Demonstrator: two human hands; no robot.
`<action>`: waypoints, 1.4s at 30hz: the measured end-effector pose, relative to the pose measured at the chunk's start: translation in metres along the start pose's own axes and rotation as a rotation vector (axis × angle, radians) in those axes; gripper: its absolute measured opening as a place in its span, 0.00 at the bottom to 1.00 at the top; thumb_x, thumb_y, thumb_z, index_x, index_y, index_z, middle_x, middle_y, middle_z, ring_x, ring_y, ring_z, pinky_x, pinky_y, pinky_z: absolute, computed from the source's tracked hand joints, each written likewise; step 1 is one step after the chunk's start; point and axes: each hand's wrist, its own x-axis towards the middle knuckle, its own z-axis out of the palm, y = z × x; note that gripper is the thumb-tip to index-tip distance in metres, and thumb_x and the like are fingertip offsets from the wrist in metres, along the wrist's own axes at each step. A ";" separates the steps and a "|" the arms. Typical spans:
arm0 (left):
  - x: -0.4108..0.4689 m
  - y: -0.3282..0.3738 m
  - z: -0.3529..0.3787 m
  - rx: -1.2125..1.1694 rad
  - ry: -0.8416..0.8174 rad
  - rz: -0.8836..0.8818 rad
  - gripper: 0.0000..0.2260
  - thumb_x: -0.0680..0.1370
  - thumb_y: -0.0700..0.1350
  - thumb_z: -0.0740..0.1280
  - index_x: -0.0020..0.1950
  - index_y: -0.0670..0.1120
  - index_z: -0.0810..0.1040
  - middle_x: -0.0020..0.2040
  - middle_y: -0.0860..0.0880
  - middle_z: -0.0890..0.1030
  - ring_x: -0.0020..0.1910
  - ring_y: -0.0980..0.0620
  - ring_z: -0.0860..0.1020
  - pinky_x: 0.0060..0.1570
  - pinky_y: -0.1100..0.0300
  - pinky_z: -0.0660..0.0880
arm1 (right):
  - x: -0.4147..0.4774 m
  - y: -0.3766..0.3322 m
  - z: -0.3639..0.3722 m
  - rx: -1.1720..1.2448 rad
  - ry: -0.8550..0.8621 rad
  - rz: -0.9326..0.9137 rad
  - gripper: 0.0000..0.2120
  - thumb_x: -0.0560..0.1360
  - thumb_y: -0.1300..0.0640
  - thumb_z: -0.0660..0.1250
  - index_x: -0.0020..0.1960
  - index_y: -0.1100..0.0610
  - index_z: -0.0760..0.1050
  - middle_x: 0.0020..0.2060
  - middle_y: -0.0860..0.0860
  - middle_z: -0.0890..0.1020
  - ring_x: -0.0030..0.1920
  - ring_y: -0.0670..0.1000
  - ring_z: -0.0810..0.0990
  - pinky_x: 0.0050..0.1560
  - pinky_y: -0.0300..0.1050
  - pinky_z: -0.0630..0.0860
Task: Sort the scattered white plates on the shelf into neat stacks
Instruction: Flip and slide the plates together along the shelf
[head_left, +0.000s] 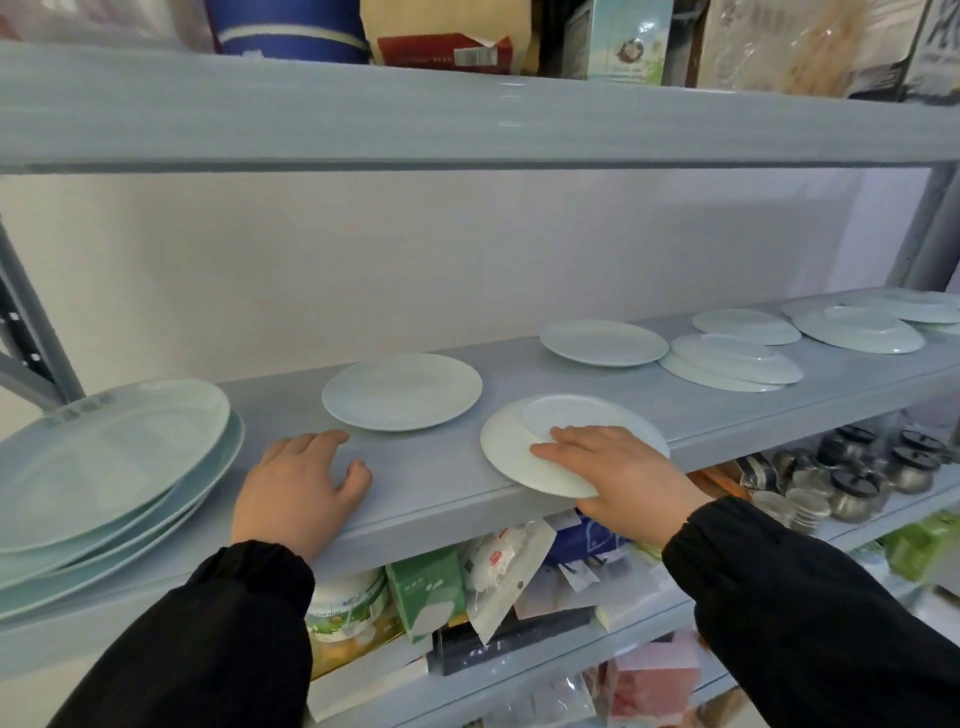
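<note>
On the grey shelf a tall stack of large white plates sits at the left. A single plate lies in the middle. Close to the front edge lies an upside-down plate; my right hand holds its right rim, fingers on top and thumb under the overhanging edge. My left hand rests flat on the bare shelf just in front of the middle plate. Further right lie another single plate, a small loose pile and several overlapping plates.
An upper shelf board with boxes and bags hangs close overhead. The shelf below holds cartons, a tin and glass jars. Grey uprights stand at both ends, and a white wall is behind.
</note>
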 end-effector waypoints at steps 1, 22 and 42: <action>0.000 0.000 0.000 -0.002 0.003 0.002 0.20 0.77 0.54 0.62 0.66 0.49 0.76 0.60 0.48 0.80 0.62 0.46 0.72 0.58 0.51 0.71 | 0.001 -0.002 -0.006 0.032 0.046 -0.016 0.33 0.77 0.61 0.66 0.76 0.40 0.61 0.77 0.44 0.63 0.76 0.49 0.61 0.76 0.43 0.51; 0.004 -0.008 0.005 0.023 0.048 0.027 0.25 0.74 0.61 0.54 0.60 0.51 0.80 0.49 0.53 0.81 0.50 0.50 0.77 0.46 0.57 0.74 | 0.163 -0.010 0.025 1.845 0.537 0.739 0.23 0.78 0.74 0.54 0.72 0.67 0.66 0.65 0.66 0.74 0.59 0.64 0.77 0.35 0.39 0.80; 0.003 -0.006 0.006 -0.022 0.046 0.002 0.24 0.75 0.59 0.57 0.67 0.51 0.75 0.54 0.53 0.80 0.57 0.51 0.74 0.53 0.57 0.73 | 0.166 -0.014 0.046 1.149 0.385 0.452 0.25 0.72 0.61 0.71 0.68 0.54 0.69 0.57 0.49 0.79 0.56 0.49 0.77 0.50 0.40 0.74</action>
